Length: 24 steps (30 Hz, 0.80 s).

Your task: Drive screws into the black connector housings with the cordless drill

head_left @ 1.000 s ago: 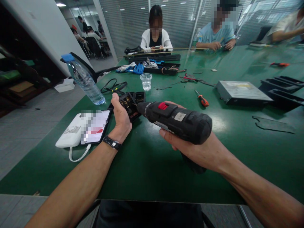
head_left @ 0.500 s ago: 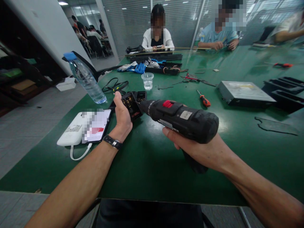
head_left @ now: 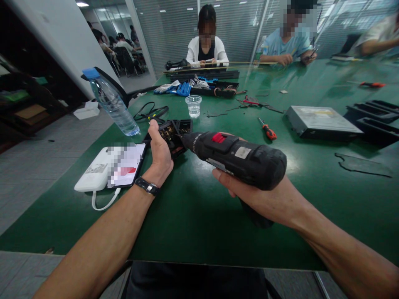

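My right hand (head_left: 264,197) grips a black electric screwdriver (head_left: 237,155) with a red switch, held level above the green table (head_left: 193,216). Its tip points left into a black plastic part (head_left: 173,135) with metal contacts showing inside. My left hand (head_left: 160,153), with a watch on the wrist, holds that part from its left side and tilts it up off the table. The screwdriver's bit is hidden where it meets the part.
A phone (head_left: 126,165) on a white power bank (head_left: 93,174) lies at the left, a water bottle (head_left: 112,104) and a plastic cup (head_left: 193,106) behind. An orange-handled screwdriver (head_left: 266,129) and a metal drive (head_left: 321,122) lie at the right. Other people sit at the far side.
The screwdriver and both hands have shifted slightly; the tool's tip stays against the black part. Otherwise nothing has visibly changed.
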{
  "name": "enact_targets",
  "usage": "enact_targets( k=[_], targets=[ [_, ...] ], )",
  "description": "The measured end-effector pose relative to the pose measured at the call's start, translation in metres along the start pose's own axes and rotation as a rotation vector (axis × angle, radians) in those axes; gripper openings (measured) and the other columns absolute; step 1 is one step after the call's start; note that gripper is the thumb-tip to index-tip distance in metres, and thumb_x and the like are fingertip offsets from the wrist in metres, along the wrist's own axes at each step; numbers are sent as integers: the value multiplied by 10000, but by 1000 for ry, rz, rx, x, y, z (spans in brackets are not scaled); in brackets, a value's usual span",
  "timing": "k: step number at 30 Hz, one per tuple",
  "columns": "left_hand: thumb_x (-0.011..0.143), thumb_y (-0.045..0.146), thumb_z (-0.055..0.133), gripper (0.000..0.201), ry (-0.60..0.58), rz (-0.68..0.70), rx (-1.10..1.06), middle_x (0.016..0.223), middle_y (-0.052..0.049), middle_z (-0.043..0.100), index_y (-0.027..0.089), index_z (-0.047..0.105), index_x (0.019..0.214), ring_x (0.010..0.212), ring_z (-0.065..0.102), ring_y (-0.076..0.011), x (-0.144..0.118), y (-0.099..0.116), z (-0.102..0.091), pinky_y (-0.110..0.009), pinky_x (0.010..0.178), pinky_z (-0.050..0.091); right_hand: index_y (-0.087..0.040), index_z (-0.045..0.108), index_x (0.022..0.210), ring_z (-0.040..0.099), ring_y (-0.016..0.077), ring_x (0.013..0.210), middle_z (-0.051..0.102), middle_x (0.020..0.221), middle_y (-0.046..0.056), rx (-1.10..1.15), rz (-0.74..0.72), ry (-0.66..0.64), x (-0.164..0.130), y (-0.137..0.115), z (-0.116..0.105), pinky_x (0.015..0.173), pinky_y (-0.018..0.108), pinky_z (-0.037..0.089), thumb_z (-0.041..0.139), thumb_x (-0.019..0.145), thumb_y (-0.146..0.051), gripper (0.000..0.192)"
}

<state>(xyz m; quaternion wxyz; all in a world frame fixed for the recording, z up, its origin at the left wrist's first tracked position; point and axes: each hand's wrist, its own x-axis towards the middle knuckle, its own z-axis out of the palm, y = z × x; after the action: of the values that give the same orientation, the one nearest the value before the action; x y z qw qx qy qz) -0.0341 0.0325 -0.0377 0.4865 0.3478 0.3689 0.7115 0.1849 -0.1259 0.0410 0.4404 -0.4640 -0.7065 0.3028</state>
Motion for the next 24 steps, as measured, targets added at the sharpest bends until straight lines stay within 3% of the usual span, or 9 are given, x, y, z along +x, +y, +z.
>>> enact_targets(
  k=[4,11,17,24],
  targets=[
    [927,1043,561,849,1,3,5,1233,-167,820,241,736,1143,1386,763,-410,0,-1,0,-536,1082,706,-293,686,1595,885,345,1163,905,1188,53,61,49,1,0,1,0,994,517,773,863,963,-263,658],
    [968,968,585,755,4,0,16,1210,-162,823,242,741,1105,1382,764,-405,0,0,0,-527,1084,702,-266,658,1634,884,349,1193,912,1220,55,42,35,-13,0,1,1,1070,531,751,868,971,-302,697],
    [967,973,585,753,16,33,43,1166,-139,820,250,728,1125,1325,793,-381,2,-3,-1,-510,1076,702,-292,644,1661,769,337,1477,790,1610,63,-14,-76,-10,-3,7,0,1357,552,567,855,942,-209,753],
    [976,945,607,722,30,45,50,1112,-123,811,247,726,1121,1286,807,-357,3,-5,-1,-480,1074,699,-250,635,1674,726,337,1542,733,1691,99,-56,-107,-24,-3,14,-2,1376,547,541,837,923,-186,780]
  ],
)
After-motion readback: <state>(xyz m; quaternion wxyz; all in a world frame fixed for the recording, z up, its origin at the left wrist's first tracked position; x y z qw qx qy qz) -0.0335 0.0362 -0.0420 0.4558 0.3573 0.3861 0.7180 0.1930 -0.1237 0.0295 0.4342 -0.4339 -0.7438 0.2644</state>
